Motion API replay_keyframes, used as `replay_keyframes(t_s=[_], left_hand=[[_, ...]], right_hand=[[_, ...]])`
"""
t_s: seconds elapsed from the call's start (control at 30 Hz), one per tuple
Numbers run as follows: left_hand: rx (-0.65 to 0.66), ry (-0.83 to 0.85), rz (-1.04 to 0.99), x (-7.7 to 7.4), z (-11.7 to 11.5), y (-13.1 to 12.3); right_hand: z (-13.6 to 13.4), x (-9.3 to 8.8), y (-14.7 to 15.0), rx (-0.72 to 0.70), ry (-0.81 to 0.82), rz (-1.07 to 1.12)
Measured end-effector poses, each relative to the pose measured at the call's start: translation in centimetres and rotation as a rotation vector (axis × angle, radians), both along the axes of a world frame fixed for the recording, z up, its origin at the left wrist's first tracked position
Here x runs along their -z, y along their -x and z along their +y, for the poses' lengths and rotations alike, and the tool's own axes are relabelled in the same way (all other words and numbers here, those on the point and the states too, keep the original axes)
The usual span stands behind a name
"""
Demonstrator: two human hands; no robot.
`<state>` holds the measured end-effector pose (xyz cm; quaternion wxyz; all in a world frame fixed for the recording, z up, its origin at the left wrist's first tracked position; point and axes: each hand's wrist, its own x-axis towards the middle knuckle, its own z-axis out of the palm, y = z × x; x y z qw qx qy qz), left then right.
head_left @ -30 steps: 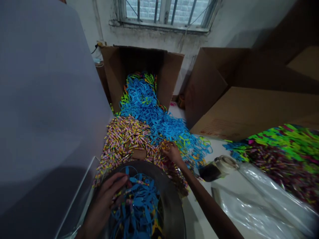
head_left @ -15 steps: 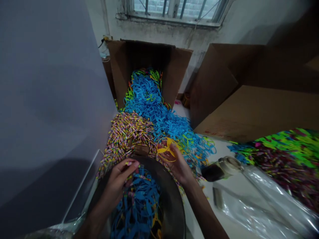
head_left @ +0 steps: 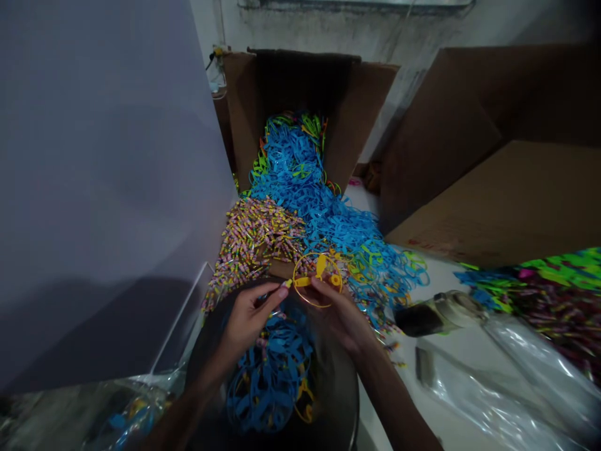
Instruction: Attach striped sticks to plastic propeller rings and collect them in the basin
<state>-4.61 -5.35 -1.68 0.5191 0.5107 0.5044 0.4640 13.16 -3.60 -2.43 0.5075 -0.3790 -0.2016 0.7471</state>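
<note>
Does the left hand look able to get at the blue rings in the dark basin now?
Probably yes. The left hand hangs over the dark basin, and the blue rings lie open below it, nothing between. But its fingers pinch a yellow stick, which it may release first.

- Nearest us, a round basin [head_left: 338,401] is sitting with plastic rings [head_left: 270,382] piled inside it!
- Just behind it, toy sticks [head_left: 253,244] are lying on the work surface [head_left: 451,351], left of more rings [head_left: 375,269].
- Farther back, a cardboard box [head_left: 300,106] is standing with rings spilling forward from it.
- Over on the right, a second carton [head_left: 493,200] is standing, with a tape roll [head_left: 439,313] and plastic sheeting [head_left: 498,388] lying nearer us.
- Along the left, a panel [head_left: 94,188] is standing beside the basin.
</note>
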Motion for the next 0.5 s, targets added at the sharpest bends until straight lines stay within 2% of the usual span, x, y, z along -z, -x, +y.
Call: replay_keyframes(t_s=[0.2, 0.37, 0.5], left_hand=[[0.094, -0.023, 0.073, -0.3, -0.2, 0.6], [0.164, -0.024, 0.147, -1.1, 0.0, 1.8], [0.331, 0.013, 0.2, -2.0, 0.3, 2.7]], right_hand=[[-0.2, 0.1, 0.1, 0.021, -0.042, -0.021], [-0.4, 0.0, 0.2, -0.025, -0.109, -0.154], [-0.7, -0.5, 0.5, 0.004, -0.082, -0.213]])
